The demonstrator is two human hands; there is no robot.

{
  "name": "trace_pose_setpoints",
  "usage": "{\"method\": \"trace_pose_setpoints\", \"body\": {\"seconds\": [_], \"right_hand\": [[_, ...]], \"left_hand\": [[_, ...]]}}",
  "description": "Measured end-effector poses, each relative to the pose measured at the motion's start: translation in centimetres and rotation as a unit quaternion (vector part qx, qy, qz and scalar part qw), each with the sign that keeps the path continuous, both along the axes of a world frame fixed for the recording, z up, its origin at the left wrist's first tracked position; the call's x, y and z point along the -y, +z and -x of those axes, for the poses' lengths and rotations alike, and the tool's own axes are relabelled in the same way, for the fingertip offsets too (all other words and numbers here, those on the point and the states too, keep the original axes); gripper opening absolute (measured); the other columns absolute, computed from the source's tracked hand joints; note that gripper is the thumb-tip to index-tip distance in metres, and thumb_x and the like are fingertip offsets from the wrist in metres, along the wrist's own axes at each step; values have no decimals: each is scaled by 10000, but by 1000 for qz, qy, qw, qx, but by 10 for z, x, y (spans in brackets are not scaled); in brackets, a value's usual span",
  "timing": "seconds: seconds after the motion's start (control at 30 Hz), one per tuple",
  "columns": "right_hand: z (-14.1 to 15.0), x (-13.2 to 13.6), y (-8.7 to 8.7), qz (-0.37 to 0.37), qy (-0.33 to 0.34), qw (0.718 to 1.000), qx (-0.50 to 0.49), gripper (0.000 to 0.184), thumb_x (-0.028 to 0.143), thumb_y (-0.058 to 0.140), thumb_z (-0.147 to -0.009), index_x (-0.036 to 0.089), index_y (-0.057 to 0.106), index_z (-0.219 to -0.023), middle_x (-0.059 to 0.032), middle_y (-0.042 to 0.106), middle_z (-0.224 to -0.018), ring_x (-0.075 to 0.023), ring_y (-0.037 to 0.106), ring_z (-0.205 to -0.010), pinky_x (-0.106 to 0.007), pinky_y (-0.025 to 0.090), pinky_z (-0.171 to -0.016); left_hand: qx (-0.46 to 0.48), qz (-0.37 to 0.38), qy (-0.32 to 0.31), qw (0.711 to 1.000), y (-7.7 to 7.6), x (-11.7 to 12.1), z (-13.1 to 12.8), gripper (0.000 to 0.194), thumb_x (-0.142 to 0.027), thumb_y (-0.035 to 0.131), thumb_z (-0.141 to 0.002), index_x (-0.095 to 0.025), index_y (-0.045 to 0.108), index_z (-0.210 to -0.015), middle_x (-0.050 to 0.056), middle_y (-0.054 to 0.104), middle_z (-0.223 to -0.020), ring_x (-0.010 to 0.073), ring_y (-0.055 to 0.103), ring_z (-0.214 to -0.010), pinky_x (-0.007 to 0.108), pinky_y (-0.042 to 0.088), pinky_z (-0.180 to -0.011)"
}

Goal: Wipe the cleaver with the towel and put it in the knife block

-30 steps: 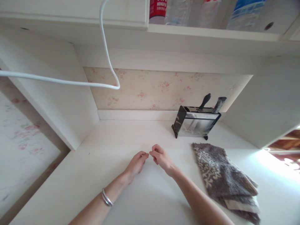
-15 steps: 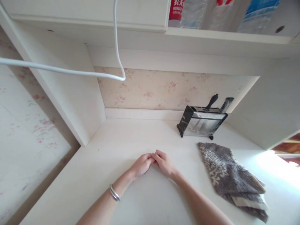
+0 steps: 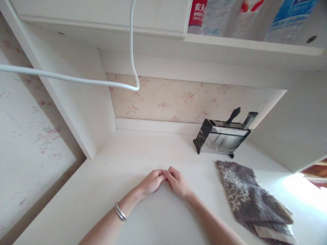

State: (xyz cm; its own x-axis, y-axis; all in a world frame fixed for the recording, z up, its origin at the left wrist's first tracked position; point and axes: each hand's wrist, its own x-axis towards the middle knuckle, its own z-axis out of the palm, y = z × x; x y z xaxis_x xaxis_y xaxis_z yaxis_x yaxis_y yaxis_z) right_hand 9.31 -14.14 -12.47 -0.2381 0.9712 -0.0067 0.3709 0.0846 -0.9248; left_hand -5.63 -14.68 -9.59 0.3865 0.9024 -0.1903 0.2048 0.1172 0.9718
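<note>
Left hand [image 3: 151,182] and right hand [image 3: 178,185] have met since a second ago, closing a small gap; we judge they now work together. Both curl, fingertips touching; we cannot tell whether they grip anything. We have room toward the tabletop's [image 3: 150,148] back edge; rightward lies the folded cloth [image 3: 252,195], with the knife block [image 3: 222,139] near the back right corner.

You are in what looks like a home, perhaps its kitchen: you face flowered wallpaper [image 3: 153,98] behind a white tabletop [image 3: 76,200], with a knife block [image 3: 219,142], a folded towel [image 3: 251,194] and plastic bottles [image 3: 291,22] on the shelf [image 3: 255,47] above.
</note>
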Motion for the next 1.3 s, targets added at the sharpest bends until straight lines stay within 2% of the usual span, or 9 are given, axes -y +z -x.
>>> {"method": "trace_pose_setpoints", "body": {"seconds": [0.3, 0.53, 0.73, 0.97, 1.07, 1.3], "right_hand": [[0, 0, -2, -10, -1, 1000, 10, 391, 508, 408, -893, 194, 466, -667, 54, 440, -509, -92, 388, -498, -212, 299, -489], [0, 1, -2, -18, -4, 1000, 12, 389, 506, 413, -891, 195, 466, -665, 51, 448, -515, -95, 394, -511, -211, 303, -497], [1, 0, -3, -28, -7, 999, 18, 387, 498, 411, -894, 196, 455, -657, 49, 450, -520, -99, 401, -523, -216, 309, -508], [0, 1, -1, -31, -7, 999, 22, 384, 493, 408, -896, 196, 458, -657, 50, 450, -521, -102, 408, -532, -218, 312, -517], [0, 1, 0, -30, -7, 999, 23, 390, 495, 405, -897, 196, 456, -652, 53, 440, -511, -100, 404, -526, -218, 310, -516], [0, 2, 1, -22, -6, 999, 25, 381, 490, 404, -897, 196, 462, -663, 55, 447, -507, -98, 404, -517, -214, 309, -509]], "left_hand": [[2, -5, 4, 1000, 1, 1, 0, 217, -328, 478, -806, -165, 608, -746, -38, 444, -536, 138, 427, -625, 252, 352, -661], [0, 1, 2, 1000, -1, 0, 1, 239, -355, 483, -805, -165, 624, -771, -48, 408, -502, 138, 406, -596, 251, 343, -639], [-5, 11, 8, 1000, -4, -1, 1, 243, -369, 490, -812, -169, 624, -779, -46, 462, -539, 116, 383, -561, 240, 321, -597], [-2, 11, 7, 1000, -6, -1, 0, 236, -351, 480, -821, -163, 614, -773, -64, 388, -495, 102, 330, -514, 235, 297, -565], [-7, 21, 9, 1000, -7, -1, 0, 246, -369, 484, -818, -161, 613, -794, -64, 405, -504, 97, 310, -492, 238, 278, -535], [-6, 0, 11, 1000, -2, 0, 1, 260, -387, 502, -802, -164, 630, -765, -37, 468, -510, 137, 433, -593, 250, 342, -618]]}}
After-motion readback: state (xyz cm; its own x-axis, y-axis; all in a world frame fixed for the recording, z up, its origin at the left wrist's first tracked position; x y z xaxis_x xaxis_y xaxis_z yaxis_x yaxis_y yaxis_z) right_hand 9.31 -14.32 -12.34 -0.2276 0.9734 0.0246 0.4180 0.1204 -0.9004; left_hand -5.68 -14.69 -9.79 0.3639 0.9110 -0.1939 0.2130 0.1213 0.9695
